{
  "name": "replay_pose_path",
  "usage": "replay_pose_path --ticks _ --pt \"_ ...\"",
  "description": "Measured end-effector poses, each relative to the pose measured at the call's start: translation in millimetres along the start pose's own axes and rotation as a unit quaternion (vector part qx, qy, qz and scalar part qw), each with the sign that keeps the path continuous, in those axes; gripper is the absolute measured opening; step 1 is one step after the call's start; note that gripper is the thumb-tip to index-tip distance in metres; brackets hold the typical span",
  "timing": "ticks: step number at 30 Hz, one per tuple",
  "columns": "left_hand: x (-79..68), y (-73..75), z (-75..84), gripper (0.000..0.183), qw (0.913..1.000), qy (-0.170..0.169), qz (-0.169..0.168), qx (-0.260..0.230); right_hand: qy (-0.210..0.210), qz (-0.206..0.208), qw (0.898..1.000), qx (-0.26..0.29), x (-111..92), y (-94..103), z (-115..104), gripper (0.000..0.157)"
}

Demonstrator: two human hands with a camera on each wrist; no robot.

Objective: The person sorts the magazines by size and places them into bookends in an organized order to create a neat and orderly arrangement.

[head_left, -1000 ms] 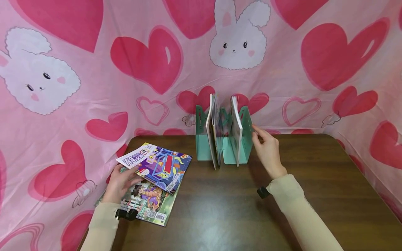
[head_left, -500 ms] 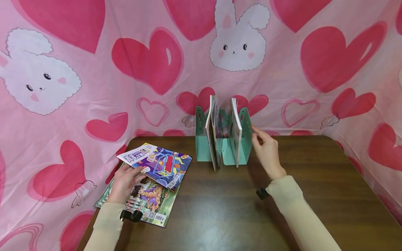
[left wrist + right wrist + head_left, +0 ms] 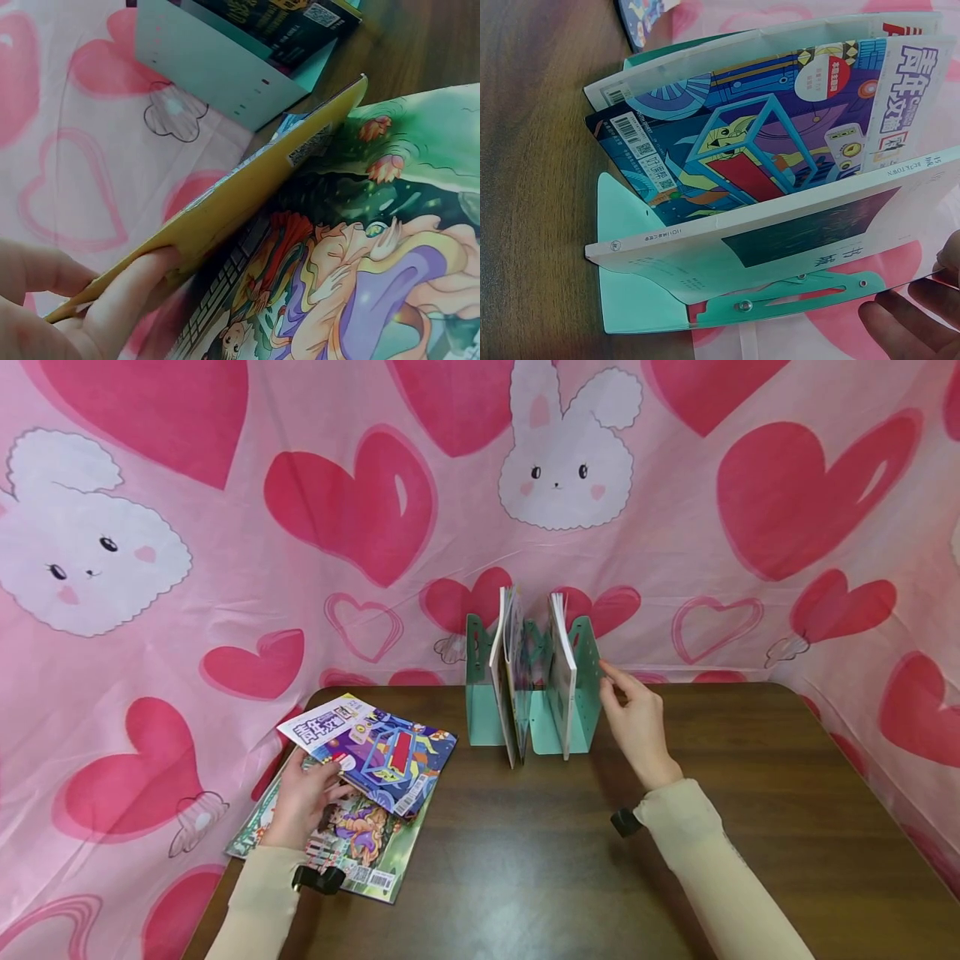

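My left hand (image 3: pixel 300 797) holds a purple-blue magazine (image 3: pixel 405 760) by its near left corner, tilted above another magazine (image 3: pixel 367 835) with a cartoon figure on its cover. The left wrist view shows the held magazine's yellow back cover (image 3: pixel 225 217) between thumb and fingers. To the right, my right hand (image 3: pixel 637 718) grips the edge of the side panel of a green book rack (image 3: pixel 487 714). Several magazines stand in the rack: a white-spined one (image 3: pixel 780 225) at the right, and others at the left, including a blue-purple one (image 3: pixel 750 142).
All of this is on a dark brown wooden table (image 3: pixel 525 860). Behind it and at the sides hangs a pink cloth (image 3: pixel 465 510) with hearts and rabbits. The lower magazine lies near the table's left edge.
My left hand has moved slightly right and its fingers have gone under the purple-blue magazine's edge, which has lifted a little. The right hand and the rack stay in place.
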State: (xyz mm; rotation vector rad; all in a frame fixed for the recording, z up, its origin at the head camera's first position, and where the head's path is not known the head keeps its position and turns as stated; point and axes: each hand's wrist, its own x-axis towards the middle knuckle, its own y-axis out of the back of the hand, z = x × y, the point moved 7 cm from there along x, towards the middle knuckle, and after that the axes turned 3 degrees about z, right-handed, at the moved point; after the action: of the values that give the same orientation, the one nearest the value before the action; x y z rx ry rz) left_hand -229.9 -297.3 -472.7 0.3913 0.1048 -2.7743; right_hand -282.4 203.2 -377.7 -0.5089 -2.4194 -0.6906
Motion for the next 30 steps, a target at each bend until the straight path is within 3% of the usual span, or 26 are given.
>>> replay_pose_path --ticks 9,17,25,30 --pt "-9.9 -8.5 17.9 0.063 0.9969 -0.074 0.019 -0.016 0.004 -0.003 1.000 -0.010 0 0.4 0 0.032" --pt "-25.4 -21.6 37.6 0.060 0.9917 -0.114 0.039 -0.044 0.009 0.000 1.000 -0.011 1 0.5 -2 0.032" --pt "-42.8 -32.9 53.6 0.058 0.9867 -0.158 0.038 -0.008 0.009 0.000 1.000 -0.010 1 0.4 -2 0.032" --pt "-55.4 -37.7 63.3 0.055 0.9769 -0.209 0.037 0.021 0.012 0.003 1.000 -0.011 0 0.3 -1 0.032"
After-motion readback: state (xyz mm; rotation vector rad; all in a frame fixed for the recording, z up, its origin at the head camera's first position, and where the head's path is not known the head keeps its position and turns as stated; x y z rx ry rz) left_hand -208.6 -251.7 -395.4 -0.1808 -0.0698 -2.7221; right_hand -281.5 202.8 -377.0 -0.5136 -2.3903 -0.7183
